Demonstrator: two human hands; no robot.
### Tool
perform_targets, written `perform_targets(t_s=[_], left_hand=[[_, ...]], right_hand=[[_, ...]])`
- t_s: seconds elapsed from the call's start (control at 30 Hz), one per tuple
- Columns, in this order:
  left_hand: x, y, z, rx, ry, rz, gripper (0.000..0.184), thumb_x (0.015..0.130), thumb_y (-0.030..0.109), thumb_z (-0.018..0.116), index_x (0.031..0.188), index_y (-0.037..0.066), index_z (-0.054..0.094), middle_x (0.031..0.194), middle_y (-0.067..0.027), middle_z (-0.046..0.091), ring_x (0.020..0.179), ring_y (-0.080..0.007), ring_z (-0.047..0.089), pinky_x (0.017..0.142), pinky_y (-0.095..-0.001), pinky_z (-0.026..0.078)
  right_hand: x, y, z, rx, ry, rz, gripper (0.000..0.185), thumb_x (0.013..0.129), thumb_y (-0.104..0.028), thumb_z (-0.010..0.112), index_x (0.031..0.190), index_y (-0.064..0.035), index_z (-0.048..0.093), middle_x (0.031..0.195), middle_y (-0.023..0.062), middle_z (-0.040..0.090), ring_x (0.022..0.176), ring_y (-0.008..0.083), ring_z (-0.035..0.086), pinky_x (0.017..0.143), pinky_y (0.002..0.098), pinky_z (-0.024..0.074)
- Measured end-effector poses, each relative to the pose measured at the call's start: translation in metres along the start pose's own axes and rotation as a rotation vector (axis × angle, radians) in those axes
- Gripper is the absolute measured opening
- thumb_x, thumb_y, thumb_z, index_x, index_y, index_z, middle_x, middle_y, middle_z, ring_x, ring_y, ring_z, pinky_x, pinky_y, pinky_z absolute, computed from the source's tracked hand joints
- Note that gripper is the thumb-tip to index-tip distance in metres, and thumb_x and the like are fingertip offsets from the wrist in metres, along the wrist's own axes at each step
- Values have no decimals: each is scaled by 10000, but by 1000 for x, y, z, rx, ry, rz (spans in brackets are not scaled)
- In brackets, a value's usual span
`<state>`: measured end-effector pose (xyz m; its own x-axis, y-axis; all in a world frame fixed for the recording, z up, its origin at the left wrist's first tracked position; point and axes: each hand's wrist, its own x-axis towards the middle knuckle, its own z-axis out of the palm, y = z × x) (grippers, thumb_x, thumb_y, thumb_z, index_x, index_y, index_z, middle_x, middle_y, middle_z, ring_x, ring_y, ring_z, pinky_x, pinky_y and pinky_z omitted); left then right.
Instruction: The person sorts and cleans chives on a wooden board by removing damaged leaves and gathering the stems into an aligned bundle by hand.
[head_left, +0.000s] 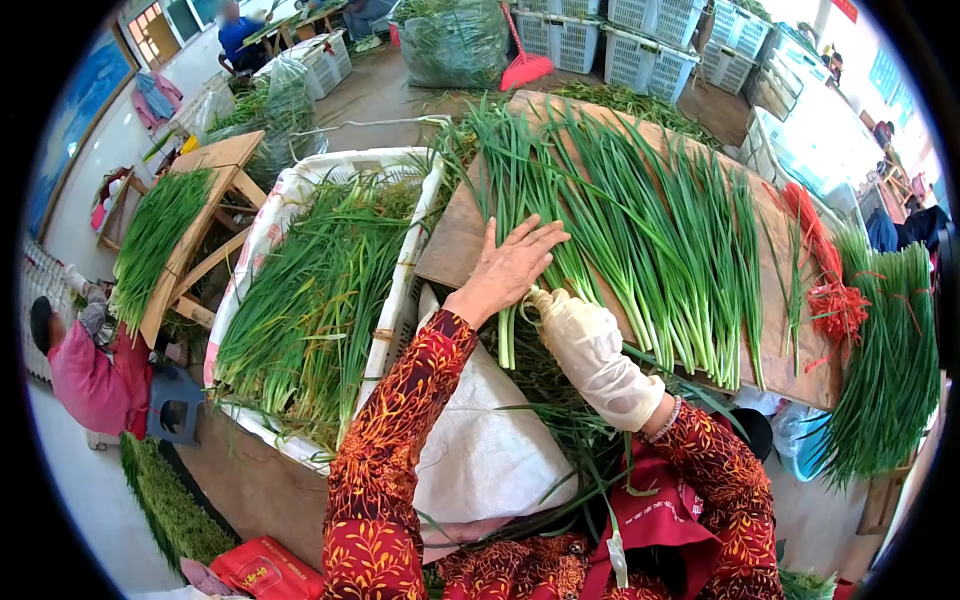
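Note:
My bare left hand (510, 265) lies with its fingers stretched out across a small bunch of garlic chives (508, 190) at the left end of a wooden board (450, 240). Close beside it, my right hand (585, 345) wears a cream glove. Its fingers are closed at the pale stem ends of the chives, and the fingertips are partly hidden. Several more bunches of garlic chives (660, 230) lie spread side by side on the board, white ends toward me. A few loose stalks (794, 285) rest farther right.
Red ties (828, 300) lie at the board's right end, beside tied chives (885, 350). On the left stands a white crate (432, 200) of loose chives. A co-worker in pink (95, 370) sits farther left. Stacked crates (650, 65) and a red broom (525, 68) are behind.

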<state>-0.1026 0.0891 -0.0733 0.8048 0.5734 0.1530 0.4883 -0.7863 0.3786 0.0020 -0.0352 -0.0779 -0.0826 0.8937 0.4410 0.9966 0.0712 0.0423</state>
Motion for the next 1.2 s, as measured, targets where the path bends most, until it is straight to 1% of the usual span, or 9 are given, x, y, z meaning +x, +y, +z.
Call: perform_targets(t_s=[0.67, 0.77, 0.9, 0.97, 1.03, 1.1, 1.13, 1.17, 1.2], left_hand=[[0, 10, -5, 12, -1, -28, 382, 996, 241, 370, 1376, 264, 397, 1473, 62, 348, 1398, -198, 245, 1101, -631, 53], [0, 10, -5, 15, -11, -37, 386, 1001, 262, 359, 1386, 261, 391, 1478, 57, 342, 1401, -206, 239, 1104, -627, 45], [0, 6, -2, -5, 1, -28, 390, 1009, 288, 330, 1391, 249, 393, 1487, 43, 332, 1409, -220, 223, 1100, -633, 52], [0, 6, -2, -1, 12, -9, 389, 1009, 295, 328, 1390, 248, 395, 1489, 43, 328, 1410, -225, 219, 1100, -634, 49], [0, 3, 1, -21, 30, -6, 383, 1003, 271, 354, 1382, 250, 397, 1481, 46, 342, 1402, -213, 239, 1104, -627, 52], [1, 1, -1, -82, 64, -21, 378, 999, 270, 370, 1375, 251, 404, 1472, 50, 358, 1397, -206, 255, 1105, -625, 54], [3, -1, -4, -131, 88, -37, 377, 998, 280, 373, 1372, 252, 409, 1467, 52, 367, 1395, -205, 261, 1104, -626, 54], [4, -1, -8, -178, 111, -50, 375, 997, 290, 376, 1368, 253, 414, 1463, 53, 377, 1394, -204, 267, 1102, -627, 54], [1, -2, -16, -140, 203, -77, 389, 985, 307, 421, 1357, 195, 432, 1452, 4, 400, 1375, -213, 309, 1125, -547, 135]], right_hand=[[7, 9, -12, -166, 151, -174, 41, 760, -129, 575, 724, -116, 560, 557, 34, 525, 464, 220, 562, 418, 348, 431], [2, 16, 6, 210, 81, -144, 49, 735, -129, 604, 723, -101, 566, 554, 60, 547, 476, 264, 585, 423, 377, 445], [-25, 14, -49, 545, -424, -165, 250, 879, -268, 557, 764, -55, 620, 611, 124, 625, 575, 311, 640, 504, 419, 501], [-41, 22, -102, 812, -936, -222, 306, 911, -359, 535, 837, -88, 655, 627, 130, 621, 572, 330, 615, 554, 400, 508], [-73, 41, -123, 951, -1211, -357, 329, 904, -407, 544, 873, -100, 660, 670, 135, 627, 597, 325, 601, 620, 380, 506], [-88, 56, -139, 985, -1253, -291, 352, 897, -419, 554, 862, -83, 651, 720, 131, 644, 654, 312, 618, 677, 365, 509], [-91, 61, -131, 786, -1347, -169, 330, 891, -406, 567, 871, -88, 653, 772, 112, 667, 705, 284, 646, 692, 362, 513], [-106, 68, -114, 656, -1193, -35, 314, 868, -382, 593, 870, -73, 650, 738, 115, 663, 708, 285, 659, 671, 385, 521], [-113, 69, -98, 75, -1199, -15, 321, 829, -374, 631, 859, -55, 643, 742, 131, 658, 699, 293, 660, 656, 415, 520]])
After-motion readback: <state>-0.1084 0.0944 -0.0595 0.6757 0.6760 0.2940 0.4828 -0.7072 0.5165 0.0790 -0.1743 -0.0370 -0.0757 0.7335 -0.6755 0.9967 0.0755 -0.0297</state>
